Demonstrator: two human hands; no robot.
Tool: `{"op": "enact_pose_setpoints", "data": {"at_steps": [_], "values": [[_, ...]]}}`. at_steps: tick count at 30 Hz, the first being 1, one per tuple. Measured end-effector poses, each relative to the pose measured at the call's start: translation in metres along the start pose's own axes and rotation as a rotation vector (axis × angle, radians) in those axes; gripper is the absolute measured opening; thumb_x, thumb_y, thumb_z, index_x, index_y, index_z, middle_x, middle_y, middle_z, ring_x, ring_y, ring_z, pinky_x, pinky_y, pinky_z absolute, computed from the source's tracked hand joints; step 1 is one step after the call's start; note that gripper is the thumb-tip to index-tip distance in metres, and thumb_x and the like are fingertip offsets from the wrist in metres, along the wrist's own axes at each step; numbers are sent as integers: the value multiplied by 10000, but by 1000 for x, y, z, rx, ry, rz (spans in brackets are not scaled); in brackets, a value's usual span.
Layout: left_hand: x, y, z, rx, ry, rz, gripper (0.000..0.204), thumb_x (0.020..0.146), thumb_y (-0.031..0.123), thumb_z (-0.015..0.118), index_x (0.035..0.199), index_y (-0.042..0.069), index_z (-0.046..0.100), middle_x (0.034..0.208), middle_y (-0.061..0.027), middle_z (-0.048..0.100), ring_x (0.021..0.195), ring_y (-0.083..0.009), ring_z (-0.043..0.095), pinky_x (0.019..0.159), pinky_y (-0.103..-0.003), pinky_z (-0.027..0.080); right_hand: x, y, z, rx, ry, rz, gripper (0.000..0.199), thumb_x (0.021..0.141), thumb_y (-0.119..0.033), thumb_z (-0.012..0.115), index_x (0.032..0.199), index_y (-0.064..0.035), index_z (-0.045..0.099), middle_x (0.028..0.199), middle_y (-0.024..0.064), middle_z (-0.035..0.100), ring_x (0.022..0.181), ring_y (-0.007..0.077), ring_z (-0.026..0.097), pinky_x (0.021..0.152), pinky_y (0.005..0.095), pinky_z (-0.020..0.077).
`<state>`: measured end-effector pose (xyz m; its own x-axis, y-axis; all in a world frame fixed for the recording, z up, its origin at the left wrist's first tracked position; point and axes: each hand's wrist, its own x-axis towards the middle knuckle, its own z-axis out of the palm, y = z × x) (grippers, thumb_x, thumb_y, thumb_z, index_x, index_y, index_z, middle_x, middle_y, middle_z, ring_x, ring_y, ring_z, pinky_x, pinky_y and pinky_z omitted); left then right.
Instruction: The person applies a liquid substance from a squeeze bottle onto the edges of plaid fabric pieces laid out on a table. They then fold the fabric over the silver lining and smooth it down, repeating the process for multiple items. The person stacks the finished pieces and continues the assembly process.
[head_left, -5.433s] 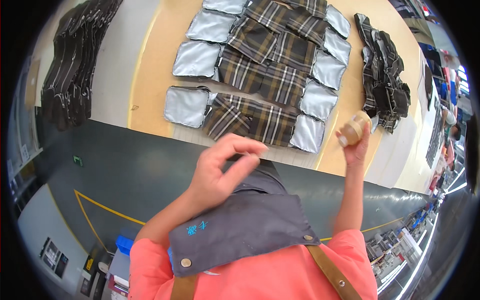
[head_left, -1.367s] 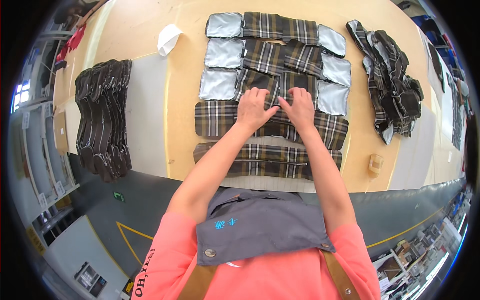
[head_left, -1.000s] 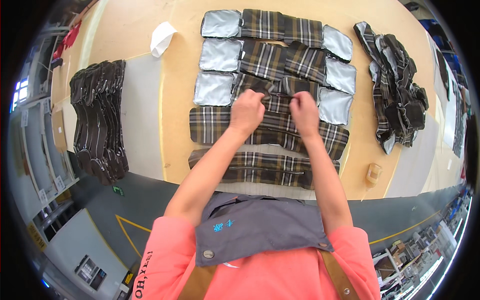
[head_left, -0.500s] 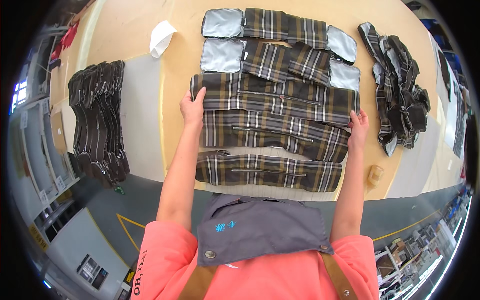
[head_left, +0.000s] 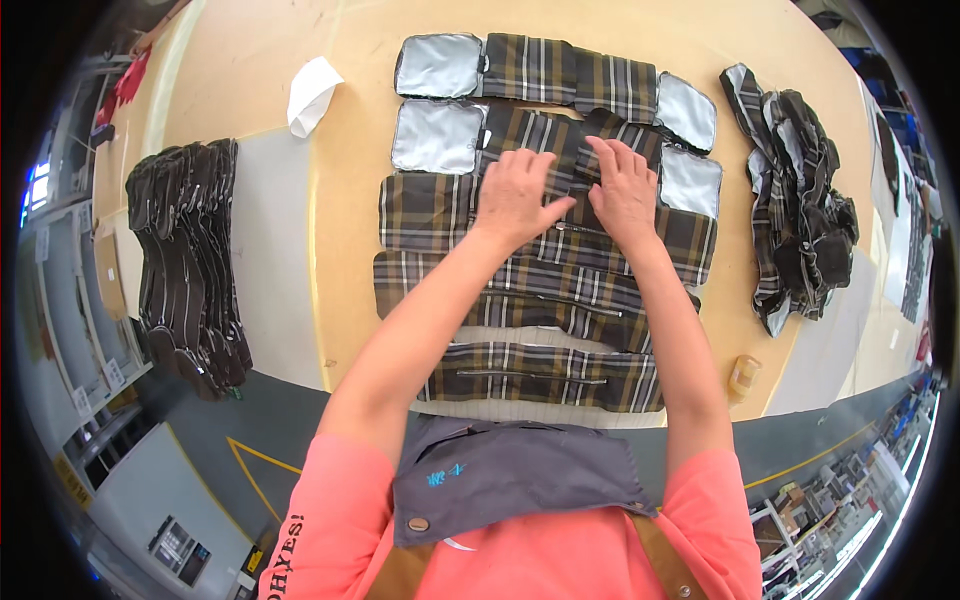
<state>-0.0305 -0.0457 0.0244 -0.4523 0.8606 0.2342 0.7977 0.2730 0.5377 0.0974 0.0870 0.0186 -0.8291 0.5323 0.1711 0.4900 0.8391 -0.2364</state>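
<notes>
Plaid panel (head_left: 528, 125), folded, grey lining showing at both ends, lies right under the fingertips, its two middle flaps partly covered by them; left hand (head_left: 515, 195) has fingers a little fanned, thumb out to the right; right hand (head_left: 622, 188) has fingers bent and closer together, thumb apart; no pinch seen on either, and can't tell if tips press the cloth or sit just above it. Handling, my call: light, even contact on both flaps at once, lift by the edges, keep thumbs off the zipped panel (head_left: 425, 212) below, since its top edge sits right up against this one and would likely drag along. Just past the fingertips, another folded panel (head_left: 530, 68), close, so a forward sweep could ruck it. Back from the fingers, under the forearms, a second zipped panel (head_left: 412, 278), then after a pale gap the nearest panel (head_left: 535, 375), close to the table's near edge. Sideways there's room: tabletop (head_left: 345, 180) shows left of the left fingers as far as the dark stack (head_left: 185, 260), white scrap (head_left: 313, 95) farther up; right of the right fingers a narrower strip, then plaid heap (head_left: 800, 210); bottle (head_left: 743, 377) sits back by the right forearm near the edge, watch the elbow
</notes>
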Motion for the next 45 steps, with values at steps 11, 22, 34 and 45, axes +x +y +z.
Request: {"op": "enact_pose_setpoints", "data": {"at_steps": [11,22,34,45], "values": [[15,-24,13,-138,116,-52,158,749,60,619,902,69,657,866,-102,583,843,-297,585,752,-394,482,0,34,-2,453,282,223,351,827,26,580,1165,-72,566,1007,71,565,929,258,557,839,362,457],[8,-101,-61,-1023,425,-1044,237,856,166,650,1050,35,619,988,-55,653,838,-175,620,778,-336,496,-37,140,-35,1324,331,1153,378,816,-206,751,1135,-100,580,974,11,635,860,129,596,688,302,447],[28,-96,-50,43,449,-237,322,794,164,721,1086,64,631,1018,-101,619,975,-266,569,869,-370,453,3,109,-40,128,338,271,322,824,-135,667,1128,-64,585,1060,138,579,1012,304,534,897,392,426],[110,-58,40,236,-46,62,230,761,100,669,986,93,621,931,-76,588,908,-276,571,804,-378,485,89,45,40,-120,75,-153,265,717,-114,673,954,-94,555,894,53,562,839,234,576,741,368,473]]}}
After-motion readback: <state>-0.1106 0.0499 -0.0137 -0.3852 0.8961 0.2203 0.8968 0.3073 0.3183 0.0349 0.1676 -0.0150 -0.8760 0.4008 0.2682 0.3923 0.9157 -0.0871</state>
